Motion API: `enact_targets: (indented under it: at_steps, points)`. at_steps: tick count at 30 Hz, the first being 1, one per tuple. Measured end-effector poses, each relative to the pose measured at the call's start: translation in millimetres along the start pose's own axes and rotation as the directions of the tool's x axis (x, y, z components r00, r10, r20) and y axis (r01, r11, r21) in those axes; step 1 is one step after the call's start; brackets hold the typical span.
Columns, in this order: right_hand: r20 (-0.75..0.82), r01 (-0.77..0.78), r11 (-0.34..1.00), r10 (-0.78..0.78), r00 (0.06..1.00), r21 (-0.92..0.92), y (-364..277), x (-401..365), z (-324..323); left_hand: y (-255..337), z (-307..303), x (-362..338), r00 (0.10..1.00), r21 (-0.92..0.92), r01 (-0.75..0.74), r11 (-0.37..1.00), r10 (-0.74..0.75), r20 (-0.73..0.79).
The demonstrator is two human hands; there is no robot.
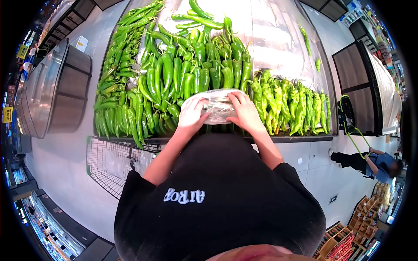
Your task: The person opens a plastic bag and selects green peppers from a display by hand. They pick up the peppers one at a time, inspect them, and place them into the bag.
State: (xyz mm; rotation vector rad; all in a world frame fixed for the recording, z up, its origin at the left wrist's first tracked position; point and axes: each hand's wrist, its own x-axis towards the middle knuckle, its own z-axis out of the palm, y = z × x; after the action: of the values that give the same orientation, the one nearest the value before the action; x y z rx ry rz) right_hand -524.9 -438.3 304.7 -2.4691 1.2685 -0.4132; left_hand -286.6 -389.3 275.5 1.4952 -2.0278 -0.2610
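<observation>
A crinkled clear plastic bag [217, 108] lies across the front of the green pepper pile, between my hands. What is inside it, if anything, cannot be made out. My left hand [192, 114] grips its left side with fingers on top and the thumb pointing inward. On the opposite side, my right hand [244, 112] has its fingers curled over the bag's edge. Thick dark green peppers [201, 78] are heaped just beyond the bag. Thinner long peppers [130, 115] spread to the left, and wrinkled light green peppers [289, 104] stand in rows to the right.
The display stand's dark front edge [296, 139] runs close to my body. A wire shopping cart [104, 163] with plastic inside is at lower left. A metal-sided bin [72, 93] stands farther left. At right, a person [370, 161] holds the green handle of a cart near another display.
</observation>
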Motion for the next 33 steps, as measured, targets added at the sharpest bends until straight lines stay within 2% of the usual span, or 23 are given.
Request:
enact_targets:
  at_steps: [5, 9, 16, 19, 23, 24, 27, 28, 31, 33]
  points:
    - [0.017, 0.007, 0.999, -0.008, 1.000, 0.043, 1, 13, -4, -5, -10, 13, 0.992, -0.090, 0.113, 0.989, -0.108, 0.059]
    - [-0.017, -0.002, 0.998, 0.003, 1.000, 0.061, 1, 18, 0, -9, -6, 15, 0.998, -0.059, 0.067, 0.996, -0.068, -0.011]
    - [-0.006, 0.005, 0.996, -0.005, 1.000, 0.094, 4, 22, -2, -8, -3, 14, 0.993, -0.069, 0.114, 0.991, -0.112, 0.025]
    - [-0.009, 0.023, 0.991, -0.022, 1.000, 0.133, 4, 22, -7, -6, -11, 13, 0.998, -0.052, 0.057, 0.997, -0.055, 0.038]
    - [-0.028, 0.056, 0.975, -0.051, 0.998, 0.215, 9, 18, -13, -9, -18, 13, 0.998, -0.262, -0.029, 0.965, 0.013, -0.064]
    - [-0.028, 0.041, 0.971, -0.035, 0.999, 0.237, 7, 18, -19, -4, -20, 13, 0.990, -0.348, 0.004, 0.937, -0.053, -0.129]
    - [-0.108, 0.059, 0.967, -0.033, 0.994, 0.247, -3, 15, -33, 1, -31, 13, 0.958, -0.283, -0.104, 0.953, 0.019, -0.287]
    - [-0.110, 0.057, 0.962, -0.029, 0.994, 0.267, -5, 14, -35, 4, -33, 11, 0.951, -0.309, -0.081, 0.948, -0.020, -0.310]
    - [-0.114, 0.054, 0.940, -0.015, 0.993, 0.338, -11, 12, -39, 3, -38, 10, 0.921, -0.241, -0.105, 0.965, 0.003, -0.389]
    - [-0.125, 0.035, 0.926, 0.013, 0.992, 0.375, -14, 14, -42, -1, -40, 9, 0.918, -0.179, -0.070, 0.981, -0.007, -0.397]
